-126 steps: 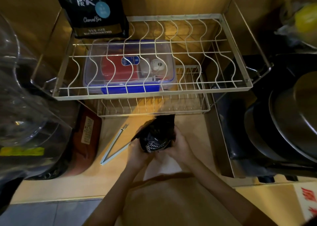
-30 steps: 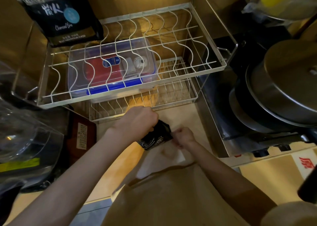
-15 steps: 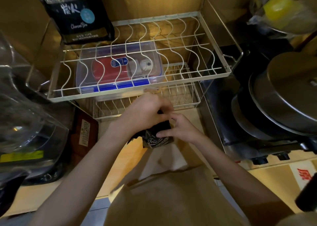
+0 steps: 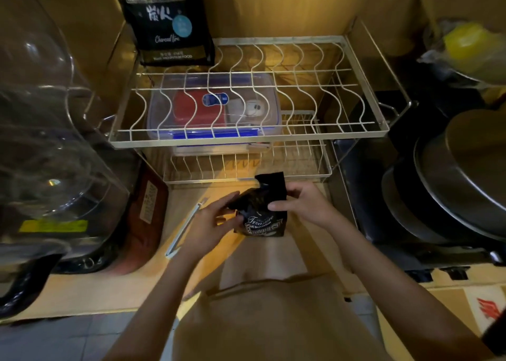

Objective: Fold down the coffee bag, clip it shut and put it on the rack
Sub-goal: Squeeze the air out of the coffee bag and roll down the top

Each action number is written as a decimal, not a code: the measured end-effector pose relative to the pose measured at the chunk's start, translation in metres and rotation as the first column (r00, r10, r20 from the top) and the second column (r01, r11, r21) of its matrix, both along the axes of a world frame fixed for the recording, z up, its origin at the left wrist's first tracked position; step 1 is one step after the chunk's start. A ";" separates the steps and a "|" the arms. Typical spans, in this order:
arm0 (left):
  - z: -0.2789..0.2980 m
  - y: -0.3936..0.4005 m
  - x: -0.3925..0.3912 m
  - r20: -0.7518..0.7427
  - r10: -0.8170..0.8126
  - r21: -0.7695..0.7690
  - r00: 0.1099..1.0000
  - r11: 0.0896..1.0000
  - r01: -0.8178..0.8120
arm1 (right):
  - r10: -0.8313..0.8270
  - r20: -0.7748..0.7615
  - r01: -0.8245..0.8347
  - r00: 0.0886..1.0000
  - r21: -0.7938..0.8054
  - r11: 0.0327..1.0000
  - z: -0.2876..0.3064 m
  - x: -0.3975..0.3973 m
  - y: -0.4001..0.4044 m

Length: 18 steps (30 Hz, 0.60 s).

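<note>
Both hands [image 4: 257, 212] grip coffee bag [image 4: 264, 212] — unclipped.

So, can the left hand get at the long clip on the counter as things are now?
Probably yes. The clip lies bare on the counter just beside the left hand, with nothing between them. But that hand now touches the coffee bag, so it must let go first.

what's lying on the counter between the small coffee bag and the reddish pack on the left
In the head view, a long pale bag clip lies on the counter between the coffee bag and the reddish pack, partly hidden by the left hand.
</note>
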<state>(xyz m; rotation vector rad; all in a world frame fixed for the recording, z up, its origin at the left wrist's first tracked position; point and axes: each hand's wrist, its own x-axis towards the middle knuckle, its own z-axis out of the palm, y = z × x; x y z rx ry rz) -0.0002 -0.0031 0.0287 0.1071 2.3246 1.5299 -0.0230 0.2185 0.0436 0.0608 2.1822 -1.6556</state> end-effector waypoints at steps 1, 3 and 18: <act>0.001 0.005 0.001 -0.129 0.087 -0.012 0.988 0.996 -0.089 | 0.030 -0.001 -0.030 1.000 0.014 0.999 0.004 -0.001 0.001; 0.006 0.010 0.001 -0.300 0.139 -0.064 0.944 0.984 -0.165 | 0.080 -0.011 -0.079 0.997 0.058 0.995 0.017 -0.002 0.000; 0.019 0.028 -0.018 -0.273 -0.090 -0.170 0.958 0.985 0.045 | 0.725 -0.071 -0.236 0.685 0.920 0.314 0.089 -0.005 -0.052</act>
